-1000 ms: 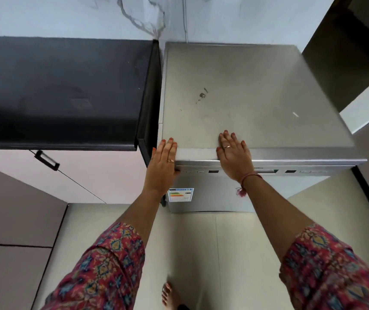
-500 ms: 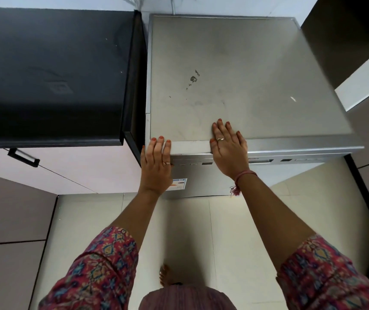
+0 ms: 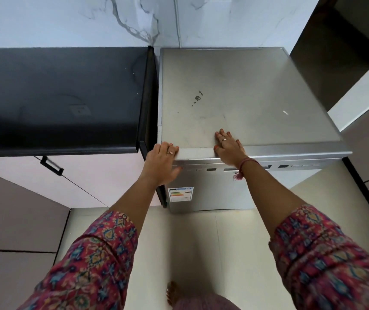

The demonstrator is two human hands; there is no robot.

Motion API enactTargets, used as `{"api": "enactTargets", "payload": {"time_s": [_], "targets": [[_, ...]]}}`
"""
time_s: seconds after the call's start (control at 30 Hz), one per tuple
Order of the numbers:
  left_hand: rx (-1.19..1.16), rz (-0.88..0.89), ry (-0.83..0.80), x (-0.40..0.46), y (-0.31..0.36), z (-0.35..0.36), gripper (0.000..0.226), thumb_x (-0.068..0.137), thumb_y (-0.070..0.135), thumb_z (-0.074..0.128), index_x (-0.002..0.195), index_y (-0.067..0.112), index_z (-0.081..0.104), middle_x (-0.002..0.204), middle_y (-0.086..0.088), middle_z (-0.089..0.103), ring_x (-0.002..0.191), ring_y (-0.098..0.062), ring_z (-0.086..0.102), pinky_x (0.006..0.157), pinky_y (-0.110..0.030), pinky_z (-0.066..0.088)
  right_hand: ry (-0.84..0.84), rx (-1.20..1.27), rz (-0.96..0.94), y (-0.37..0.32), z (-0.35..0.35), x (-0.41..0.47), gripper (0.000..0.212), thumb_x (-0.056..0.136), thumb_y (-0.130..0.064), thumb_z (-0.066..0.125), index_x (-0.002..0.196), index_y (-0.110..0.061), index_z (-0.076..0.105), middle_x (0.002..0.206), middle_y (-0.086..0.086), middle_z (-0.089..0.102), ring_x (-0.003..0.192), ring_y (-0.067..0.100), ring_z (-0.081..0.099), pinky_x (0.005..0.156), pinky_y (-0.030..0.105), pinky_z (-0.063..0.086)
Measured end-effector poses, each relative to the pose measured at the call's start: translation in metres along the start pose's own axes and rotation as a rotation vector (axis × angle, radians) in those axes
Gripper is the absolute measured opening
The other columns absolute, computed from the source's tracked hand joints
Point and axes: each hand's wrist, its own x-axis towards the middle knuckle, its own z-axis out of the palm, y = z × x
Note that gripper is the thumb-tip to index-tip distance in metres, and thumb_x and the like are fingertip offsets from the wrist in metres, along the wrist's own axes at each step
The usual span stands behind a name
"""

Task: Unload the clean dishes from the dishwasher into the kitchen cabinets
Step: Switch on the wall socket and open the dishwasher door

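Note:
The silver dishwasher (image 3: 241, 90) stands against the marble wall with its door (image 3: 210, 193) closed, so no dishes show. My left hand (image 3: 162, 163) is at the front left corner of its top. The fingers bend over the front lip and the thumb presses on the control strip (image 3: 290, 167) below. My right hand (image 3: 229, 147) lies flat on the top near the front edge, fingers straight and spread. An energy label (image 3: 180, 193) is stuck on the upper left of the door.
A black countertop (image 3: 60, 97) adjoins the dishwasher on the left, with pale cabinet doors and black handles (image 3: 51, 165) beneath. A dark opening and a white ledge (image 3: 357, 90) lie to the right. Pale floor tiles (image 3: 201, 253) and my foot are below.
My left hand's fingers have bent over the front corner and its thumb has dropped onto the front strip. My right hand stays flat on the top. The view tilted up.

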Motion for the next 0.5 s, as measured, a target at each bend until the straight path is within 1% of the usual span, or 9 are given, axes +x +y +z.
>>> {"api": "enactTargets", "payload": {"time_s": [0.03,0.1,0.13,0.23,0.33,0.43,0.5], "targets": [[-0.03,0.002,-0.015,0.004,-0.001,-0.008,0.057,0.088,0.051,0.052,0.131,0.014,0.047,0.128,-0.007,0.047,0.112,-0.024,0.044,0.09,-0.035,0.044,0.014,0.053,0.015,-0.005,-0.003,0.001,0.053,0.099,-0.019,0.034,0.151,-0.015,0.022,0.16,0.002,0.013,0.148,0.019,0.01,0.12,0.039,0.005],[-0.107,-0.019,-0.02,0.012,-0.006,-0.023,0.048,0.093,0.046,0.046,0.128,0.013,0.052,0.126,-0.005,0.052,0.112,-0.023,0.049,0.089,-0.037,0.047,0.098,0.205,0.03,-0.018,-0.01,0.004,0.05,0.099,-0.016,0.035,0.148,-0.007,0.029,0.156,0.01,0.026,0.144,0.024,0.023,0.119,0.037,0.015],[-0.124,-0.035,-0.005,0.016,-0.008,-0.029,0.046,0.095,0.043,0.045,0.128,0.012,0.053,0.126,-0.005,0.053,0.112,-0.024,0.052,0.09,-0.038,0.048,0.143,0.256,0.024,-0.024,-0.014,0.005,0.049,0.099,-0.016,0.036,0.147,-0.005,0.031,0.154,0.012,0.029,0.143,0.025,0.026,0.119,0.035,0.017],[-0.108,-0.08,0.092,0.034,-0.017,-0.047,0.048,0.096,0.039,0.045,0.132,0.008,0.05,0.13,-0.008,0.051,0.114,-0.024,0.053,0.092,-0.036,0.048,0.239,0.244,-0.048,-0.042,-0.03,0.018,0.05,0.099,-0.017,0.037,0.147,-0.003,0.029,0.155,0.012,0.027,0.144,0.025,0.022,0.119,0.036,0.016],[-0.085,-0.131,0.167,0.067,-0.025,-0.068,0.054,0.095,0.039,0.047,0.139,0.006,0.043,0.14,-0.01,0.045,0.123,-0.025,0.048,0.103,-0.036,0.041,0.352,0.289,-0.102,-0.059,-0.058,0.042,0.05,0.099,-0.017,0.038,0.147,-0.003,0.029,0.156,0.012,0.025,0.146,0.025,0.016,0.12,0.038,0.014],[-0.063,-0.162,0.206,0.112,-0.034,-0.092,0.062,0.095,0.039,0.049,0.144,0.005,0.033,0.149,-0.01,0.034,0.135,-0.027,0.037,0.114,-0.041,0.029,0.452,0.307,-0.141,-0.073,-0.092,0.078,0.051,0.1,-0.017,0.038,0.147,-0.002,0.028,0.156,0.011,0.023,0.147,0.025,0.015,0.12,0.039,0.013],[-0.05,-0.16,0.238,0.149,-0.042,-0.109,0.066,0.094,0.039,0.049,0.147,0.004,0.027,0.153,-0.011,0.027,0.141,-0.026,0.028,0.118,-0.043,0.02,0.504,0.327,-0.189,-0.085,-0.118,0.109,0.051,0.1,-0.016,0.039,0.147,-0.002,0.027,0.157,0.011,0.023,0.146,0.024,0.016,0.119,0.039,0.013]]}}
